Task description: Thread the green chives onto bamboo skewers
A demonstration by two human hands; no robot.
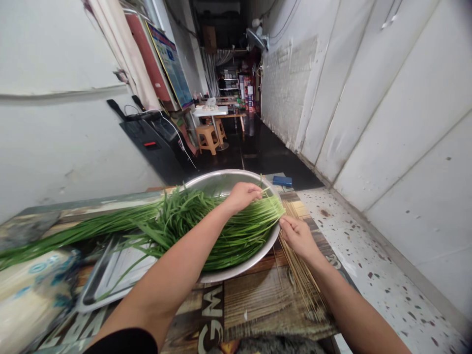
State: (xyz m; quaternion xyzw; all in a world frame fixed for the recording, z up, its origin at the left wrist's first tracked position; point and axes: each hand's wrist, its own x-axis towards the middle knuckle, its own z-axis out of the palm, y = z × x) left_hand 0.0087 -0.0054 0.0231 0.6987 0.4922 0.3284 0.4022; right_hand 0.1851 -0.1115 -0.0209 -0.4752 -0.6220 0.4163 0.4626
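Note:
A wide metal basin [217, 183] on a low table holds a big heap of long green chives [236, 231], whose leafy ends spill out to the left. My left hand [244, 195] rests on top of the chive stems near the basin's far rim, fingers curled and pinching a few stalks. My right hand [297, 236] sits at the basin's right edge, fingers closed on the cut ends of some stalks. A pile of thin bamboo skewers [300, 273] lies on the table under my right wrist.
A metal tray [106, 275] lies left of the basin, a printed bag [29, 295] at the far left. A blue object [282, 181] sits past the basin. Beyond is a dark corridor with an orange stool [208, 139], a white table [211, 111] and a black machine [155, 142].

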